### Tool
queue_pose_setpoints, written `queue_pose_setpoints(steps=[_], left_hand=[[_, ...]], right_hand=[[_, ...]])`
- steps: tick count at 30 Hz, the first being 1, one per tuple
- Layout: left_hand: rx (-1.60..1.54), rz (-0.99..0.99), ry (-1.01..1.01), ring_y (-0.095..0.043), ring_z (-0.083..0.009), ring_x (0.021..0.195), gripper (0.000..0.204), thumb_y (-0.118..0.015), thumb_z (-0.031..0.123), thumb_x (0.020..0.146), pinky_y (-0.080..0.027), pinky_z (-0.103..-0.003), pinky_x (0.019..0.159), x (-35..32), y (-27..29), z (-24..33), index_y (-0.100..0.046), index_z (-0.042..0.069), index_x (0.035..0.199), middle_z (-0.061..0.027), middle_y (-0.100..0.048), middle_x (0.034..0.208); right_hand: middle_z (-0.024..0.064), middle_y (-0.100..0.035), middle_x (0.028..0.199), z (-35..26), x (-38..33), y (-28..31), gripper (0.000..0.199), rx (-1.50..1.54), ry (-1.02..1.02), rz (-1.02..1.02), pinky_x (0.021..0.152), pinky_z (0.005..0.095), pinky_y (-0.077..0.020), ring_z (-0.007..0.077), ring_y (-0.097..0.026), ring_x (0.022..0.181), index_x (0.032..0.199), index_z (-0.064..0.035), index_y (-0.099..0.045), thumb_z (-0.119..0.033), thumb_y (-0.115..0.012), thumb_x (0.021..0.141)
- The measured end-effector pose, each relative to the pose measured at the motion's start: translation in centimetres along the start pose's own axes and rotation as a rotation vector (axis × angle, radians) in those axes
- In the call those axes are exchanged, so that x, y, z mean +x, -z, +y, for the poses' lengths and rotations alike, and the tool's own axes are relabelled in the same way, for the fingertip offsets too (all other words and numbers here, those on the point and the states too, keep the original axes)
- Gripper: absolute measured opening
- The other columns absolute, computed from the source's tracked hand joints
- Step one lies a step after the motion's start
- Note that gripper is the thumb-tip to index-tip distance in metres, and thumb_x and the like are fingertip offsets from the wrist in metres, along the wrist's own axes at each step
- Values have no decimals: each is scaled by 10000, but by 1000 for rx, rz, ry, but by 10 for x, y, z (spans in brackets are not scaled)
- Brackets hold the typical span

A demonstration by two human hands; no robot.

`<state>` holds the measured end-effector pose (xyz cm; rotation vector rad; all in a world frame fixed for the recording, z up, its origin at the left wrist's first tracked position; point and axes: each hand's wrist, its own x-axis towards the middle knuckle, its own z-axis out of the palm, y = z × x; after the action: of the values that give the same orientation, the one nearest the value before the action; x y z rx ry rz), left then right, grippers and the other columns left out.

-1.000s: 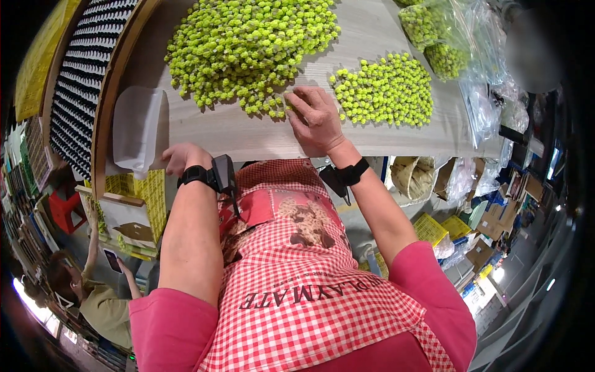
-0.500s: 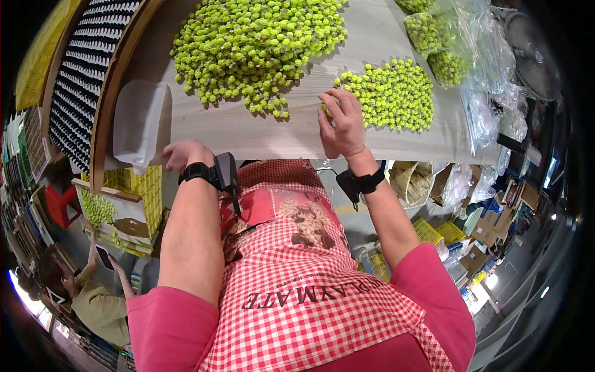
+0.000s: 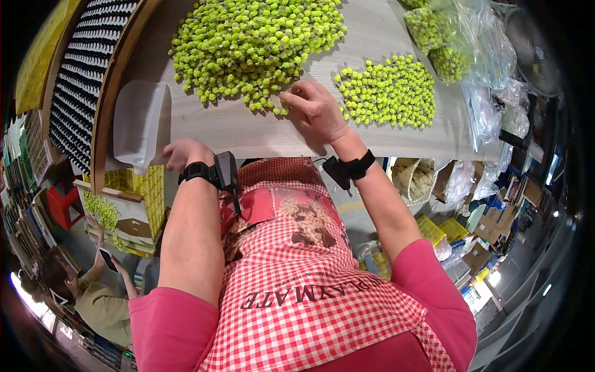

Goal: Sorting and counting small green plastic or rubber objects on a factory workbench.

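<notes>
Right hand [image 3: 315,110] touches sprawling green pile's [image 3: 257,43] near edge.

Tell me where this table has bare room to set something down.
Bare wood runs along the near table edge, between the translucent scoop and the right hand. A narrow strip also separates the big pile from the small pile. The far right is crowded with plastic bags.

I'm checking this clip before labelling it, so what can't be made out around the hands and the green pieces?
- Right hand: its fingertips touch the big green pile; whether they pinch a piece is too small to tell.
- Left hand: fingers curl over the table edge, hidden.
- Bagged pieces: cut off by the top edge.
</notes>
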<state>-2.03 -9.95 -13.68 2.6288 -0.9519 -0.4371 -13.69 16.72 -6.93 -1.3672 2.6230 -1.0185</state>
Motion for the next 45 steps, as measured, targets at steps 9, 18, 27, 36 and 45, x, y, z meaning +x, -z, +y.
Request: queue_pose_setpoints(steps=[9,18,27,36,45], left_hand=[[5,21,16,-645,-433,935,497,-351,434,940,-527,-536,788,-10,14,8,-505,12,1155,-283,-644,1026],[8,29,-13,-646,-430,931,488,-353,430,942,-529,-536,777,-10,12,7,-498,10,1145,-280,-643,1021],[3,-3,-2,-646,-428,927,479,-356,426,944,-531,-536,766,-8,5,3,-491,7,1134,-277,-642,1016],[-123,-120,21,-647,-426,923,471,-359,422,946,-533,-537,754,-13,21,11,-484,4,1124,-274,-641,1010],[-222,-461,-78,-637,-399,950,551,-419,421,903,-505,-471,846,8,38,-10,-449,-37,1208,-267,-615,1104]], right_hand=[[106,-582,1040,-5,-8,-4,313,-29,23,61,787,398,-486,288,-578,955,1057,-118,-647,-169,-701,752],[72,-578,1005,-22,-3,-20,255,-142,-29,74,779,392,-456,266,-568,925,1017,-118,-641,-185,-699,778],[106,-582,953,0,-27,18,206,-246,-78,124,816,411,-467,308,-572,926,952,-54,-620,-81,-685,758],[122,-567,1035,-8,-40,36,245,-222,-123,123,974,462,-431,328,-545,1038,1015,-45,-606,-79,-656,778],[100,-566,1141,-50,-90,85,310,-300,-221,103,1056,501,-362,316,-543,1116,1094,-119,-615,-64,-643,790]])
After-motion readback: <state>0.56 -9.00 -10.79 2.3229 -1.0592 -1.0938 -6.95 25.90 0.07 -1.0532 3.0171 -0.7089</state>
